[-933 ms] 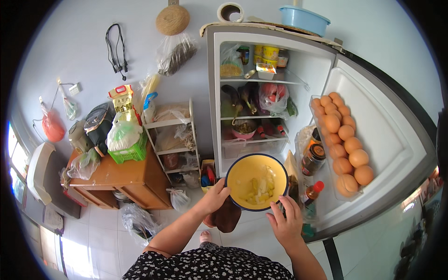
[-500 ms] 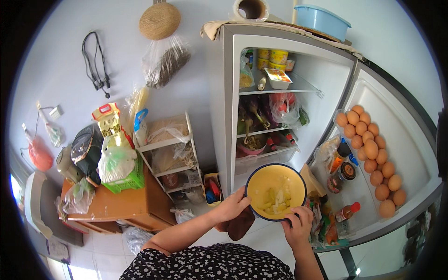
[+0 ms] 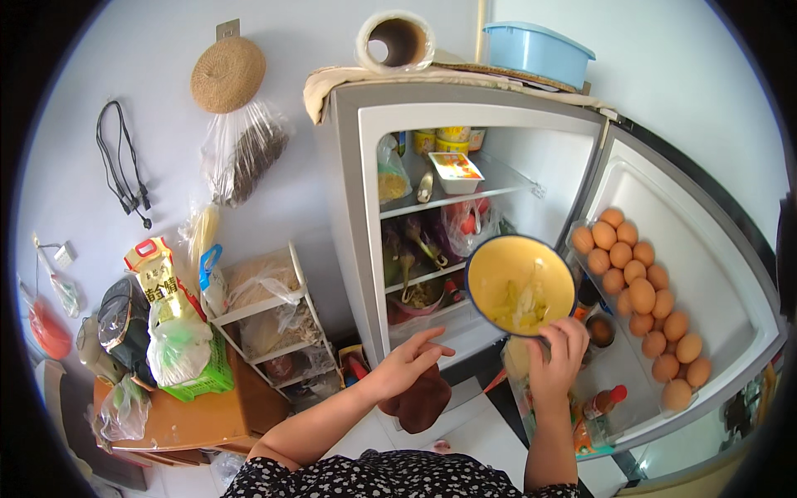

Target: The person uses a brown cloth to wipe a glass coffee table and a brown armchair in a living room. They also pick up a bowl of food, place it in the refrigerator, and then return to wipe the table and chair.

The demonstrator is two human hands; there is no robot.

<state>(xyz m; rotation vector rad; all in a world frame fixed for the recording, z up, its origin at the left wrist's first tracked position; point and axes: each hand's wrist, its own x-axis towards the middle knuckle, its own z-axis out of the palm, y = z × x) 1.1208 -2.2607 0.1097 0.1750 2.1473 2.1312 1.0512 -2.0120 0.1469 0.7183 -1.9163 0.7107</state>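
A yellow enamel bowl point(image 3: 496, 274) with a dark rim is held up in front of the open fridge, pale yellow-green food pieces point(image 3: 525, 305) in its bottom. My right hand point(image 3: 558, 355) grips the near right rim, thumb and fingers pinched over it. Off to the left and apart from the bowl, my left hand point(image 3: 408, 363) is empty with its fingers stretched out. The fridge point(image 3: 349, 158) has shelves with eggplants point(image 3: 425, 241), a white tub point(image 3: 457, 173), yellow cans point(image 3: 452, 139) and bagged red produce point(image 3: 471, 220). Behind the bowl, part of the lower shelves is hidden.
The open fridge door point(image 3: 697, 207) stands at right, with several eggs point(image 3: 642, 295) on its rack and a red-capped bottle point(image 3: 606, 401) lower down. At left are a white shelf rack point(image 3: 259, 311) and a wooden cabinet point(image 3: 199, 415). A blue basin point(image 3: 540, 51) sits on the fridge top.
My left hand has let go of the bowl and opened. The right hand has raised the bowl up and to the right, closer to the fridge shelves. The view has shifted.
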